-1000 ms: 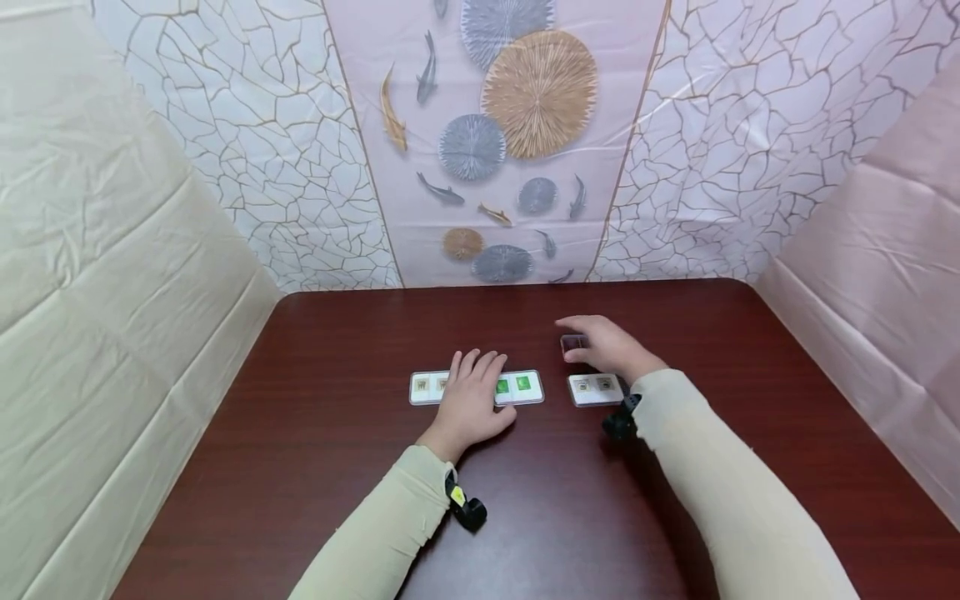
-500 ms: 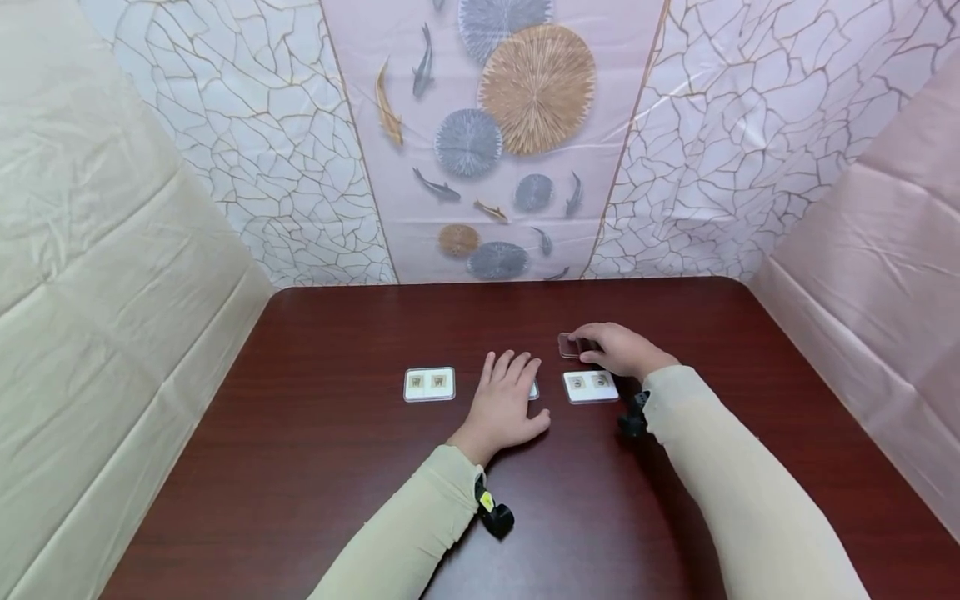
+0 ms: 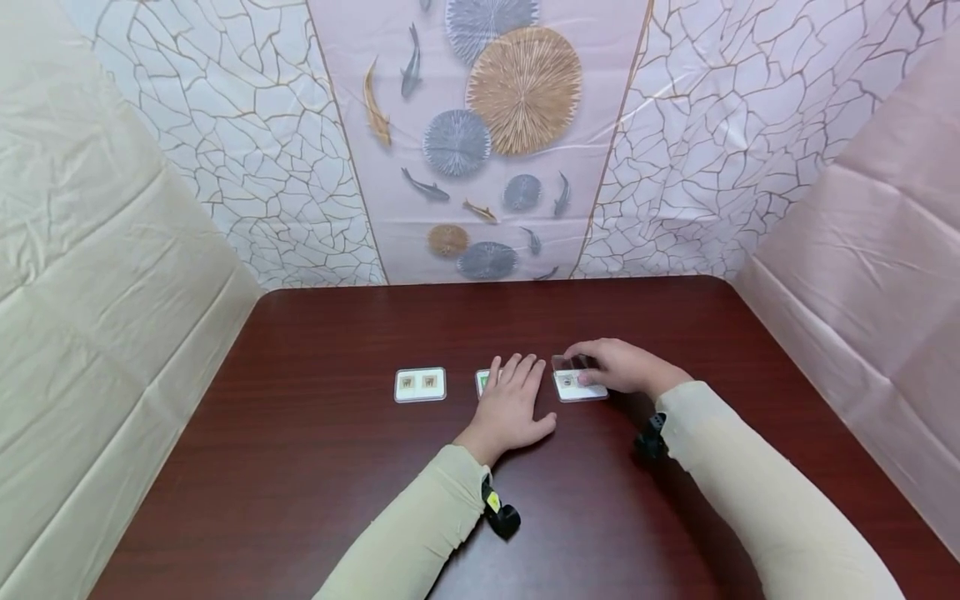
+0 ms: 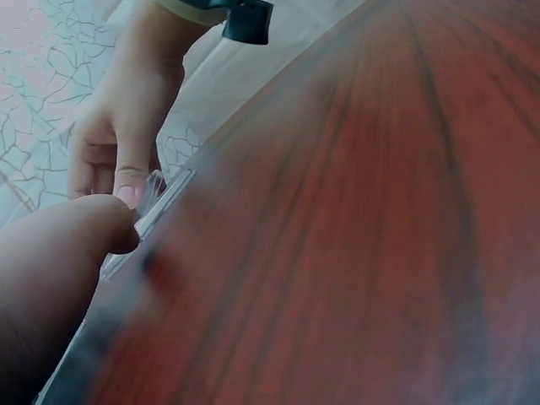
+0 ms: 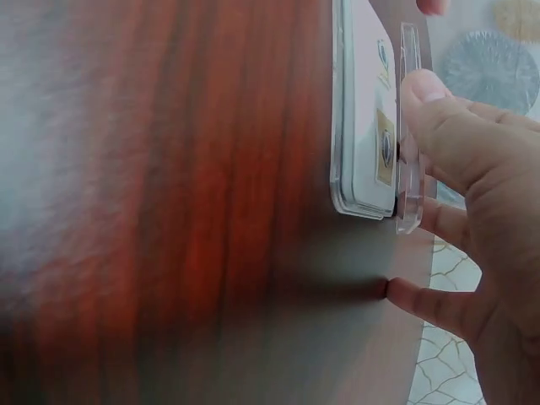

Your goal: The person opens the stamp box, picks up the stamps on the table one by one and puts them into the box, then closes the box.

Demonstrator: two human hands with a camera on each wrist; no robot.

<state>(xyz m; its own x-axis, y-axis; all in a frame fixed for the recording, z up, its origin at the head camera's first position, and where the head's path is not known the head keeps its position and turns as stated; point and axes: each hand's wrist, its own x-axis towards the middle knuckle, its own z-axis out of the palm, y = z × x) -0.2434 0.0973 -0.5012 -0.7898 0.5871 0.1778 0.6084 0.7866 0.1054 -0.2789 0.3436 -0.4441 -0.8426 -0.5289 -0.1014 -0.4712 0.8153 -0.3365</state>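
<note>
My right hand (image 3: 621, 367) pinches a clear plastic lid (image 5: 411, 207) by its edge, thumb on one face and fingers behind. The lid is tilted up along the far edge of a white flat case (image 5: 363, 126) holding two small pictured squares. Whether lid and case touch, I cannot tell. My left hand (image 3: 507, 415) lies with fingers straight over another case (image 3: 482, 380), hiding most of it; a bit of green shows at its left edge. Farther left, a third case (image 3: 420, 385) with two brownish squares lies flat on the table.
The dark red wooden table (image 3: 300, 483) has rounded far corners. Behind it hangs a patterned cloth (image 3: 480, 192) with discs and fish. Pale cloth walls (image 3: 112, 333) flank both sides. A small black camera (image 3: 504, 521) is strapped at the left wrist.
The right hand has brought the clear lid from behind the right case to its far edge. The left hand slid the green-squared case right, away from the leftmost case, and stays on it.
</note>
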